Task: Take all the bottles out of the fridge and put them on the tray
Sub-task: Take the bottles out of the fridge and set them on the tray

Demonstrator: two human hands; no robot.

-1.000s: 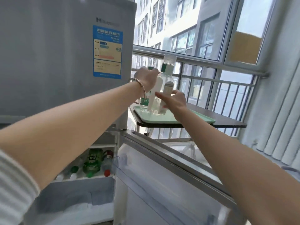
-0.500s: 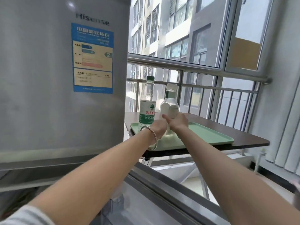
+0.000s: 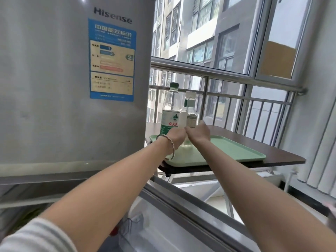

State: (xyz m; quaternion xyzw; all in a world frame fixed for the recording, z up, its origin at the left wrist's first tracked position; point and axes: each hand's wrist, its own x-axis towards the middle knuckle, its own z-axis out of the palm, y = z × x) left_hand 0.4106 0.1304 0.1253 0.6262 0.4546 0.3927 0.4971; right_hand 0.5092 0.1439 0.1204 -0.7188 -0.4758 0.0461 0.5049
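Observation:
Two bottles stand upright on the left end of the pale green tray (image 3: 236,150). The taller clear bottle (image 3: 171,110) has a green cap and a green label. Right beside it is a clear bottle with a white cap (image 3: 190,110). My left hand (image 3: 175,137), with a bracelet on the wrist, is curled around the base of the green-label bottle. Touching it on the right, my right hand (image 3: 198,132) wraps the base of the white-cap bottle. The bottoms of both bottles are hidden behind my hands.
The tray lies on a small dark brown table (image 3: 283,157) by a metal railing (image 3: 227,75) and windows. The grey fridge (image 3: 54,88) stands to the left, its upper door closed. Its open lower door (image 3: 181,215) juts out under my arms.
The bottles have come down from mid-air onto the tray, and both hands have slid to their bases. The view has tilted up, so the fridge's inner shelves are out of sight.

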